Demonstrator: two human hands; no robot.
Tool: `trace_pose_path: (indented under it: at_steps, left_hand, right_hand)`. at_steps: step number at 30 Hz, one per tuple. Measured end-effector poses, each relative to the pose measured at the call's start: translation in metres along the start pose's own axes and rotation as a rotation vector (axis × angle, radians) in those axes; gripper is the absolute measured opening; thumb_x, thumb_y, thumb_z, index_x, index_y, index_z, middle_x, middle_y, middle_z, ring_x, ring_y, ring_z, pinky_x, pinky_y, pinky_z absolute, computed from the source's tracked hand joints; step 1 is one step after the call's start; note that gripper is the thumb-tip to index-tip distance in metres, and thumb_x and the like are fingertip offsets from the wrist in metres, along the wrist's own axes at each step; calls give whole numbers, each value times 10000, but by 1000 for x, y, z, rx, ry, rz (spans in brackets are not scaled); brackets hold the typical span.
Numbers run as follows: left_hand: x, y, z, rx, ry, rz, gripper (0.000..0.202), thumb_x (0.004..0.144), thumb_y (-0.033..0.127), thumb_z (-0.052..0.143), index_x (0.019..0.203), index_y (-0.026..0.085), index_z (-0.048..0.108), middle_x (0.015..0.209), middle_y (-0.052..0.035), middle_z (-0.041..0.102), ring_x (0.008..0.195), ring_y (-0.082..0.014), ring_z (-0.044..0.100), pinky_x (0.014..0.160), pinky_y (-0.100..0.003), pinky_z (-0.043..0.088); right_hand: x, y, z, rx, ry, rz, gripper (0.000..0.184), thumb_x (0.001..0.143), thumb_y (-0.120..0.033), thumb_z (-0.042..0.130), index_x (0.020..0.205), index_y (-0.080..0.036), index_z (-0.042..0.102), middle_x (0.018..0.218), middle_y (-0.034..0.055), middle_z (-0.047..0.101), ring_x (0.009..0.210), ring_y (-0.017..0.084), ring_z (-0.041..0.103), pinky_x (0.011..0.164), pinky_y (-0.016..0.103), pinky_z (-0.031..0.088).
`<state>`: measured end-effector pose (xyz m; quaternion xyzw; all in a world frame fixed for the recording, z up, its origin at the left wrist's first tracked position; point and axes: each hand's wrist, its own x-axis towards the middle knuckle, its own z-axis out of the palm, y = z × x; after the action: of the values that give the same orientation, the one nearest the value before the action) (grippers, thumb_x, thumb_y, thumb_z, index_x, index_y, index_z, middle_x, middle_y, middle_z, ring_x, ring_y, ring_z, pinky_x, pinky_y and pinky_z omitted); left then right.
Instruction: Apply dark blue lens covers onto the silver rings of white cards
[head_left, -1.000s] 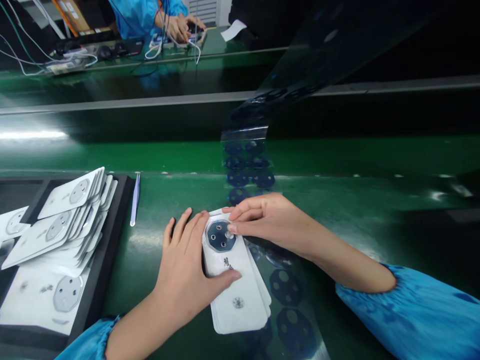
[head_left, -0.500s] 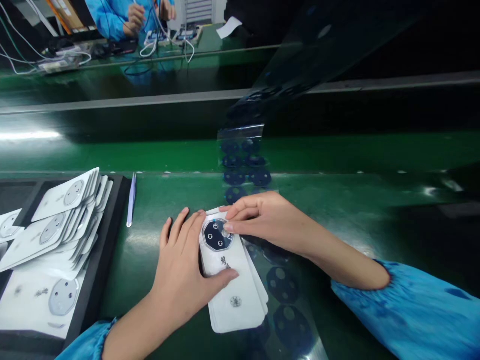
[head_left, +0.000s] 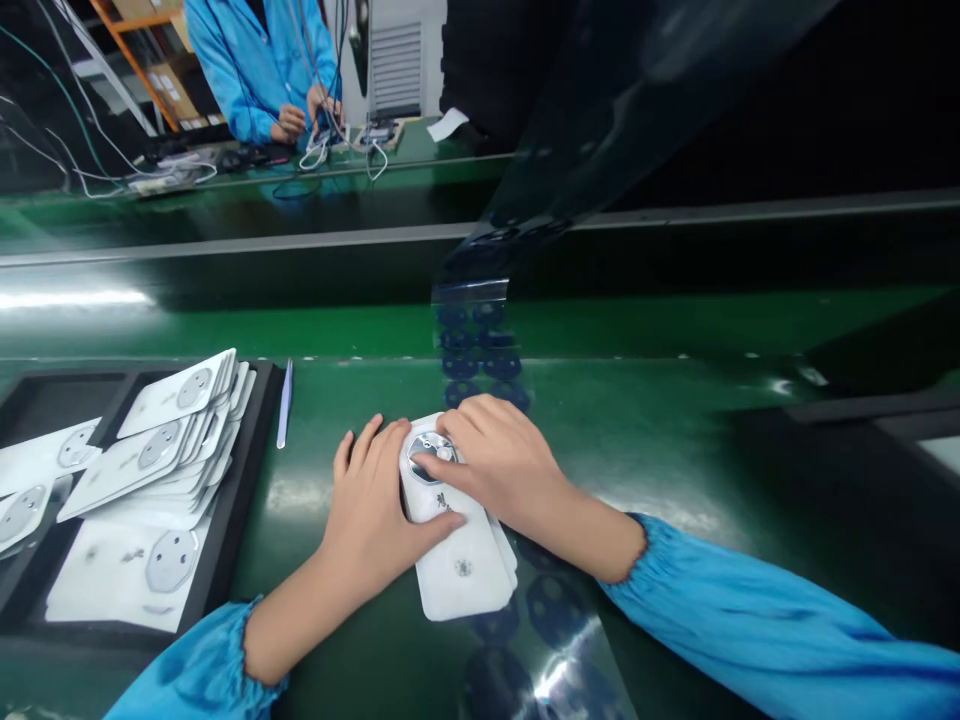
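A small stack of white phone back covers (head_left: 461, 582) lies on the green bench, the top one bearing a shiny octagonal camera plate (head_left: 426, 465). My left hand (head_left: 379, 515) grips the stack along its left edge, thumb across the top cover. My right hand (head_left: 506, 462) is closed over the upper right corner. Its thumb presses on the camera plate and partly hides it, while the fingers bend around the far edge. Beneath the covers runs a clear film strip (head_left: 555, 612) with dark round stickers.
On the left, a black tray (head_left: 244, 470) holds piled white covers (head_left: 150, 485). Purple tweezers (head_left: 284, 405) lie beside it. The film rises beyond my hands towards the upper right. Across the bench, a person in blue sleeves (head_left: 225, 85) works among cables (head_left: 319, 155).
My right hand has gone from pinching at the plate's right edge to pressing its thumb across the plate. The left hand keeps its hold. The view has tilted up and shifted left.
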<state>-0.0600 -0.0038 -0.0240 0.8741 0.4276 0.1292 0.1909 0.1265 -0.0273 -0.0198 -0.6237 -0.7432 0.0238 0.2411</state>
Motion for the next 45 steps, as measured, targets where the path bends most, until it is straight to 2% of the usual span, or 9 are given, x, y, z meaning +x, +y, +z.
trace_pose_path:
  at_steps: [7,13,20,25,29,32,36,40,45]
  left_hand:
    - [-2,0,-3,-31,-11,-45,906,686,526,836,1408,203,396,1459,-126,476,1464,-348,284,1219,-571,156]
    - [-3,0,-6,-22,27,-34,838,704,495,831,1384,206,437,1416,-119,516,1444,-355,317,1192,-585,198]
    - [-5,1,-10,-15,52,-15,809,713,496,818,1374,203,455,1410,-136,515,1413,-361,355,1180,-564,211]
    - [-6,-1,-7,-9,95,9,795,723,489,807,1370,194,453,1397,-149,514,1391,-368,380,1162,-560,243]
    - [-9,-3,-7,-7,142,84,909,751,493,777,1473,182,320,1505,-175,400,1482,-370,233,1189,-556,204]
    - [-13,-6,-8,-12,194,164,969,862,540,639,1552,146,84,1603,-202,200,1526,-326,111,1222,-525,161]
    - [-16,-11,-7,-23,211,213,778,998,493,394,1556,123,-3,1610,-211,150,1533,-290,94,1226,-512,178]
    - [-14,-11,-5,18,135,269,566,990,485,452,1459,183,358,1551,-157,332,1512,-316,162,1205,-535,200]
    - [-11,-12,-2,88,64,329,494,963,447,523,1388,202,468,1541,-155,356,1464,-351,255,1153,-592,254]
  right_hand:
    - [5,3,6,304,-110,159,423,757,-358,896,932,-208,542,920,10,584,922,256,526,836,383,361]
    - [4,5,10,397,-54,99,51,993,-231,641,1034,-200,648,916,25,614,926,227,580,900,398,375]
    - [1,9,11,539,54,96,247,1018,-130,437,1037,-171,679,1063,73,661,1011,211,614,936,345,452]
    - [-4,8,12,592,111,116,127,901,-213,647,1014,-171,686,918,55,637,892,233,597,868,364,485]
    - [-8,-2,3,654,154,110,169,879,-234,654,1040,-185,654,987,58,654,988,241,600,918,380,483]
    - [-10,-2,-14,718,169,144,275,961,-320,543,1191,-175,583,923,43,683,832,202,661,740,299,537]
    - [-20,36,-60,627,296,305,439,1000,-372,447,1365,-135,503,975,77,691,826,215,672,673,279,530]
    - [-45,98,-101,357,369,511,382,983,-244,456,1293,-81,610,966,137,690,951,293,650,888,405,505]
    - [-64,132,-99,79,338,602,369,902,-62,461,1206,37,646,1212,340,564,1208,463,510,1036,640,360]
